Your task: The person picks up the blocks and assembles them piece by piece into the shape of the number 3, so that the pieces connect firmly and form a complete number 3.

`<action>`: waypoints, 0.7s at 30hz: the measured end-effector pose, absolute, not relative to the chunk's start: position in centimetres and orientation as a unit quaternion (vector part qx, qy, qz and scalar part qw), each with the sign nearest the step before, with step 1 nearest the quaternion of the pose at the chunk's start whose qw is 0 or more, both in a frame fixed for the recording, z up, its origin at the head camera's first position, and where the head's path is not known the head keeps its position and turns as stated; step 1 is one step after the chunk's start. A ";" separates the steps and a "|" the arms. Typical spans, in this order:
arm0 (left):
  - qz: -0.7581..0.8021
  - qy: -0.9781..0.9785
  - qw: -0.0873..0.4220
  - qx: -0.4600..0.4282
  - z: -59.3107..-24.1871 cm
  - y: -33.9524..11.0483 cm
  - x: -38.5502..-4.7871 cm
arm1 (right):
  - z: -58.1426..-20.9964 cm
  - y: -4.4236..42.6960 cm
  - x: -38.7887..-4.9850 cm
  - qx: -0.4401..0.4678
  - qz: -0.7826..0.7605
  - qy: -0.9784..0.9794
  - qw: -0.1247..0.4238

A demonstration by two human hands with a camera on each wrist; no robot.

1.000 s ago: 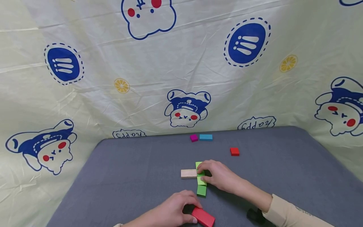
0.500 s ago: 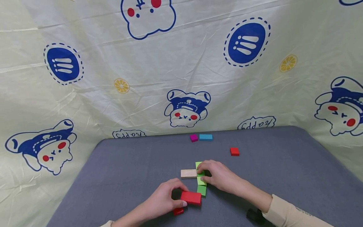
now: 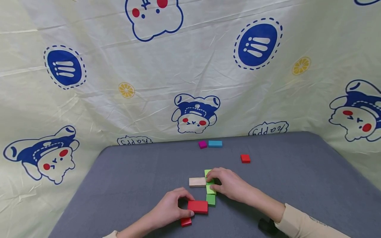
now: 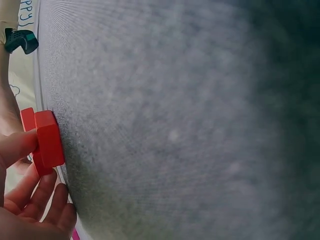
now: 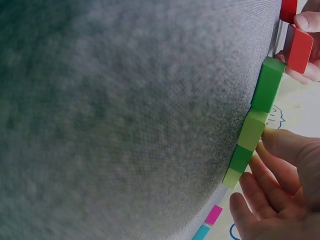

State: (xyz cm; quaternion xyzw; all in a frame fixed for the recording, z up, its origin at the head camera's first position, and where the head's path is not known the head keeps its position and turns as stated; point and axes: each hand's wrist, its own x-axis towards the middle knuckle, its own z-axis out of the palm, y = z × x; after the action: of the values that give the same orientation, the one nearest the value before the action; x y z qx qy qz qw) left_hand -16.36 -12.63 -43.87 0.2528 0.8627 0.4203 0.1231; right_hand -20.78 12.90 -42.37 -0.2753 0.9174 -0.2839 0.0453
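Note:
A flat red block (image 3: 197, 207) is pinched between the thumb and fingers of my left hand (image 3: 169, 206). It hangs close to the front of the row, near a dark green block (image 3: 211, 200). Below the left hand a second red block (image 3: 186, 221) lies partly covered on the table. My right hand (image 3: 227, 183) pinches the row of light and dark green blocks, its thumb at a light green block (image 5: 252, 130) and its fingertips farther along. The hand covers part of the dark green block (image 5: 241, 159) in the row's middle. A pale wooden block (image 3: 197, 182) adjoins the row's left side.
On the grey table (image 3: 134, 185), a magenta block (image 3: 202, 144) and a blue block (image 3: 215, 144) lie near the far edge. Another red block (image 3: 245, 158) lies to the right. A printed curtain (image 3: 154, 72) hangs behind.
My left hand has moved forward and left with the red block, turning it to lie crosswise before the row. A second red block has come into sight under that hand. My right hand stays put.

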 end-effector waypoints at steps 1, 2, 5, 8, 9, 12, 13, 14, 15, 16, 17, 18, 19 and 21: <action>0.419 0.863 0.123 0.255 -43.9 -12.7 -16.3 | -42.4 12.9 -20.8 -0.275 -0.284 0.918 0.046; 0.417 0.863 0.124 0.255 -43.9 -12.7 -16.3 | -42.4 12.9 -20.8 -0.275 -0.284 0.917 0.046; 0.413 0.866 0.131 0.251 -43.9 -12.8 -16.3 | -42.3 12.9 -20.7 -0.275 -0.283 0.918 0.046; 0.406 0.871 0.140 0.240 -43.9 -12.8 -16.2 | -42.4 12.9 -20.7 -0.275 -0.283 0.918 0.044; 0.403 0.873 0.142 0.236 -43.9 -12.7 -16.2 | -42.4 12.9 -20.7 -0.275 -0.283 0.918 0.043; 0.394 0.880 0.142 0.225 -43.8 -12.5 -16.1 | -42.4 12.9 -20.7 -0.273 -0.283 0.919 0.040; 0.390 0.882 0.142 0.223 -43.8 -12.5 -16.1 | -42.4 12.9 -20.8 -0.273 -0.282 0.919 0.040; 0.387 0.884 0.141 0.221 -43.7 -12.4 -16.1 | -42.4 12.9 -20.7 -0.274 -0.283 0.918 0.039; 0.385 0.886 0.141 0.220 -43.7 -12.4 -16.1 | -42.4 12.9 -20.8 -0.273 -0.283 0.919 0.039; 0.382 0.887 0.140 0.218 -43.7 -12.4 -16.0 | -42.5 12.9 -20.8 -0.273 -0.283 0.919 0.039; 0.381 0.888 0.140 0.217 -43.7 -12.3 -16.0 | -42.5 12.9 -20.8 -0.273 -0.283 0.919 0.039; 0.380 0.888 0.141 0.216 -43.7 -12.3 -16.0 | -42.5 12.9 -20.8 -0.273 -0.283 0.918 0.040; 0.379 0.889 0.143 0.214 -43.7 -12.3 -16.0 | -42.5 12.9 -20.8 -0.273 -0.283 0.918 0.040; 0.379 0.889 0.145 0.213 -43.6 -12.2 -16.0 | -42.4 12.9 -20.8 -0.272 -0.284 0.919 0.040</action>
State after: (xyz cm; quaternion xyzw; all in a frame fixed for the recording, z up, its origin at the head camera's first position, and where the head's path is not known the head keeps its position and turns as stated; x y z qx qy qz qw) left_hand -16.00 -12.22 -43.62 0.2133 0.8890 0.3785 0.1448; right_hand -20.77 12.89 -42.45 -0.2723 0.9186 -0.2835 0.0404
